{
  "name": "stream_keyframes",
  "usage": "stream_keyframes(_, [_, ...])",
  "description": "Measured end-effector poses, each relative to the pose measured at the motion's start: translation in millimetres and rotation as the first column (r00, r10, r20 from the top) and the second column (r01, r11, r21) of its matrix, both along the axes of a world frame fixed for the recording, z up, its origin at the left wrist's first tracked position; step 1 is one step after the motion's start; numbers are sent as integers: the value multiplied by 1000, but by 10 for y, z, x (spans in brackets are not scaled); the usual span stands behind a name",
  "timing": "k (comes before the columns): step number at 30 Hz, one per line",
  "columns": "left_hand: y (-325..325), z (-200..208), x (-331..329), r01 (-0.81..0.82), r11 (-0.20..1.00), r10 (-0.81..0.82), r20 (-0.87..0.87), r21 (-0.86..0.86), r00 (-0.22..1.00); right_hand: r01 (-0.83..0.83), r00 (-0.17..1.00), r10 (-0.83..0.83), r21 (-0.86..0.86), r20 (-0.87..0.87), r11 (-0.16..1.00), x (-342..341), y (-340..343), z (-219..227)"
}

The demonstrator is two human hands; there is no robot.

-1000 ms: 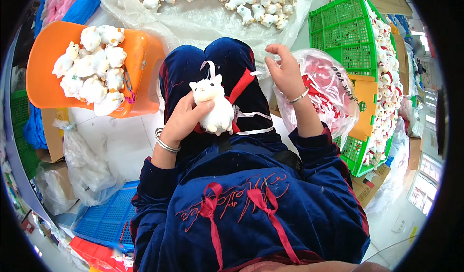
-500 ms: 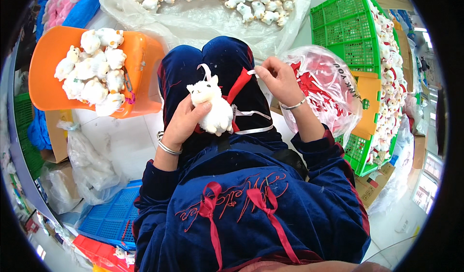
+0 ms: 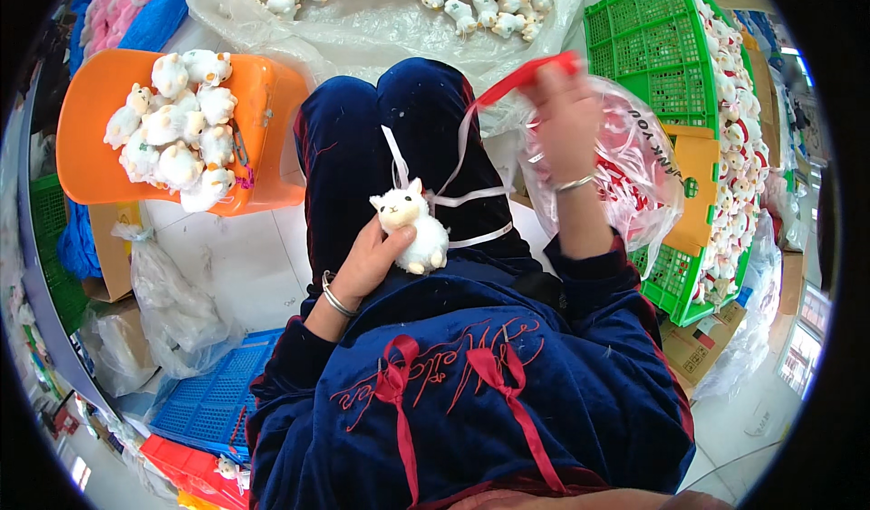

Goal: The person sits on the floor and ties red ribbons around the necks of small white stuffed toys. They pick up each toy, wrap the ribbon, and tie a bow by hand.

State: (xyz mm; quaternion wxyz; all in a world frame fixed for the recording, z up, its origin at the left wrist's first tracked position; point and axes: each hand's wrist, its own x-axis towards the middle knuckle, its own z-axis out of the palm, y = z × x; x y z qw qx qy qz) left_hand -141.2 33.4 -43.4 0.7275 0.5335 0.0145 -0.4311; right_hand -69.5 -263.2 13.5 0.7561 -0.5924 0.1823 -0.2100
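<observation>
In my left hand (image 3: 370,261), closed around its body, is a small white plush alpaca toy (image 3: 412,229) above my lap. The toy's face is turned up and a white ribbon loop (image 3: 395,152) stands behind its head. My right hand (image 3: 566,116) is raised beyond my right knee, blurred by motion, with a red cloth piece (image 3: 524,77) in its fingers. From that cloth a thin white ribbon (image 3: 464,143) trails down to my lap behind the toy. Another stretch of white ribbon lies across my right thigh.
A clear plastic bag (image 3: 634,193) of red cloth pieces stands at my right. Beyond it are green crates (image 3: 648,48) with many plush toys. At left, an orange stool (image 3: 91,138) bears a pile of white plush toys (image 3: 172,129). More toys lie on plastic sheeting (image 3: 381,38) ahead.
My right hand has swung up and to the right, drawing the red cloth away from the toy. My left hand has moved slightly right and down with the toy.
</observation>
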Motion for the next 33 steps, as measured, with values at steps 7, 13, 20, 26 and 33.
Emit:
stream_keyframes(7, [-2,206,25,-33,999,32,34,39,999,-13,911,12,-1,412,1000,286,-1244,703])
stream_keyframes(13, [178,967,205,-83,967,-132,750,242,648,-673,736,634,-350,-236,652,270,-99,575])
stream_keyframes(20, [1,1196,239,228,954,-291,772,193,564,-935,45,852,-321,-521,-147,-30,888,259])
stream_keyframes(26, [25,729,182,-31,996,-35,701,81,712,-986,62,902,-168,-427,-11,-144,657,140])
stream_keyframes(33, [71,515,93,-129,965,250,662,-227,707,-961,99,750,-260,-655,-100,-308,620,115])
